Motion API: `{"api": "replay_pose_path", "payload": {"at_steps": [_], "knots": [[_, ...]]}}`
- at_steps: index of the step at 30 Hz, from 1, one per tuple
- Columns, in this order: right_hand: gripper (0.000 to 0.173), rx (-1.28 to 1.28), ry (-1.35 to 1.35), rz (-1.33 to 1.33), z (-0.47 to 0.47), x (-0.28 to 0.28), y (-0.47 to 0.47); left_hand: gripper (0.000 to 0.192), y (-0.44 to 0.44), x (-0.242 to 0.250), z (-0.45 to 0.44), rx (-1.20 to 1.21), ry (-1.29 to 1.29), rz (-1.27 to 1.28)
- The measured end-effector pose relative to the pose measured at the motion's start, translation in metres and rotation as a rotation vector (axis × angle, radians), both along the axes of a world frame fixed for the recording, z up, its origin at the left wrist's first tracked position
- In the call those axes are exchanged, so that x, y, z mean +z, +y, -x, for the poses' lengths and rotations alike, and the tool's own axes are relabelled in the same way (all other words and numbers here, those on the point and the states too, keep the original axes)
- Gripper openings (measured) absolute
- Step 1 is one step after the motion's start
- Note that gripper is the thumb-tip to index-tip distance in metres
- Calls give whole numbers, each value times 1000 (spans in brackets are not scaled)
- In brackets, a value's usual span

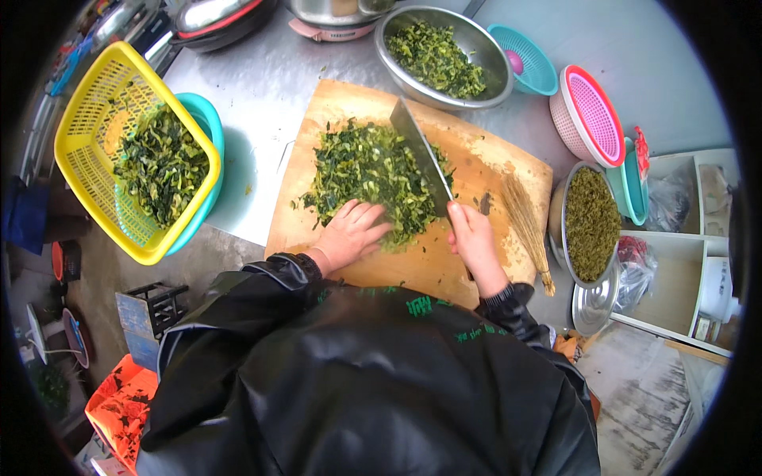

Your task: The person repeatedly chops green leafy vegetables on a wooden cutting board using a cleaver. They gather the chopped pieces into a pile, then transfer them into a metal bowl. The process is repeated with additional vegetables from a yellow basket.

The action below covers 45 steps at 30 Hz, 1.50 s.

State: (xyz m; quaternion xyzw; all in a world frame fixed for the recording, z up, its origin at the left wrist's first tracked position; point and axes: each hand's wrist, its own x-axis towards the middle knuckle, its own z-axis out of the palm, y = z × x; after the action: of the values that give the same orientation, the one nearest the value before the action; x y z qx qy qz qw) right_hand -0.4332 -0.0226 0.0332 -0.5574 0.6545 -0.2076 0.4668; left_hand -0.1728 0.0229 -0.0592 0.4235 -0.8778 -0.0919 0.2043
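Note:
Chopped leafy greens (369, 172) lie in a broad heap on a worn wooden cutting board (303, 262). My right hand (476, 241) grips the handle of a cleaver (419, 149), whose wide blade stands on edge in the right part of the heap. The blade hides some of the greens behind it. At the near edge of the heap, my left hand (352, 233) is laid flat with its fingers apart, touching the greens. Its fingertips are slightly blurred. A straw whisk (524, 226) rests on the board's right side.
A yellow plastic basket (68, 149) of greens sits in a teal basin (217, 137) on the left. Behind the board stands a steel bowl (506, 89) with chopped greens. Colanders (559, 113) line the back right, near a bowl of dark minced greens (590, 223).

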Motion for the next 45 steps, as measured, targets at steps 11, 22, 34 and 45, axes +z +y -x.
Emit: {"api": "replay_pose_path", "payload": {"at_steps": [11,22,34,45], "knots": [[43,-158,-3,-166,7,-6,-2,15,-79,17,4,463,9,-69],[40,-5,4,-16,-14,-14,1,8,-57,13,-41,497,470,-224],[39,164,72,67,-30,-8,3,12,-9,7,-52,542,539,-256],[33,350,190,59,-59,-1,13,16,13,3,-68,625,593,-269]]}}
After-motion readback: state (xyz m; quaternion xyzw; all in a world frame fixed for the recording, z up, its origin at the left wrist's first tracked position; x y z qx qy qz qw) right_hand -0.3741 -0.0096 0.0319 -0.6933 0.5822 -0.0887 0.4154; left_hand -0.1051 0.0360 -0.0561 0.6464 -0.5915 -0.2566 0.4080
